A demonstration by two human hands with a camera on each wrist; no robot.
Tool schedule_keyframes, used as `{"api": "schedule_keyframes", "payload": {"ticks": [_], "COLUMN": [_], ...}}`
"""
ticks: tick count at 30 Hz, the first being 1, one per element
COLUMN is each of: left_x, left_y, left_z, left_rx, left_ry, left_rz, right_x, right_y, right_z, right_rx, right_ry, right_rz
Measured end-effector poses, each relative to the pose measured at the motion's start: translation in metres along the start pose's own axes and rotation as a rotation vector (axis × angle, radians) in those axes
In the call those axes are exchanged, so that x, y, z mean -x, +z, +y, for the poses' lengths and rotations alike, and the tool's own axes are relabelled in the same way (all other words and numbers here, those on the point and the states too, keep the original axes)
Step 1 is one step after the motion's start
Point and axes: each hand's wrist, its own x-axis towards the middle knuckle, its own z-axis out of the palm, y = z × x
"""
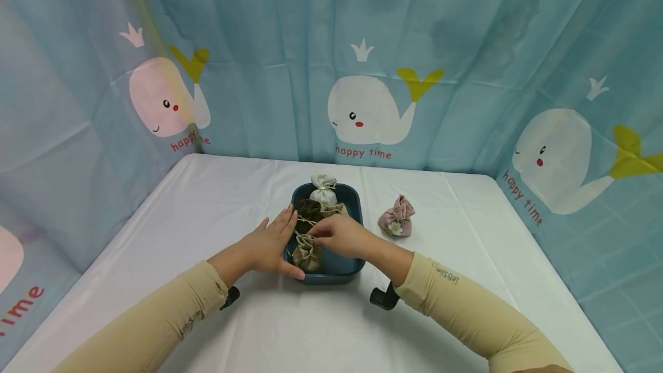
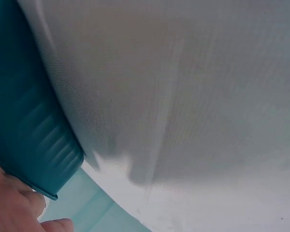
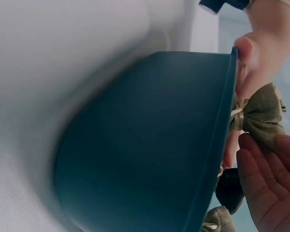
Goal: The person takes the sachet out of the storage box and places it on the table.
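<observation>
The person's right hand (image 1: 344,236) reaches over a dark teal, rounded rectangular plastic tub (image 1: 323,279), its thumb and fingers pinching the gathered, flared top of an olive-khaki fabric drawstring pouch (image 1: 307,255) at the tub's near left corner. The left hand (image 1: 269,246) lies along the tub's left side, its fingers extended and touching the rim, the thumb spread away from them toward the near corner. Behind the olive-khaki pouch, inside the tub, sit a dark brown fabric pouch (image 1: 309,209) and, to its right, a beige fabric pouch (image 1: 335,209), partly hidden by the right hand; a white fabric pouch (image 1: 323,193) stands upright at the far end. A dusty-pink fabric pouch with a white flower (image 1: 396,217) rests outside, near the tub's right side, on the white cloth-covered worktop (image 1: 466,246).
</observation>
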Motion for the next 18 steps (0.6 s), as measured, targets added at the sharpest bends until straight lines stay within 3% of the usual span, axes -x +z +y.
{"api": "schedule_keyframes", "payload": {"ticks": [18], "left_x": [-0.0009], "left_y": [0.0002], "left_z": [-0.0003], "left_rx": [0.006], "left_ry": [0.008], "left_rz": [-0.006], "right_x": [0.0019], "right_y": [0.001], "right_z": [0.0004], "right_rx": [-0.186], "right_ry": [0.032], "right_rz": [0.033]}}
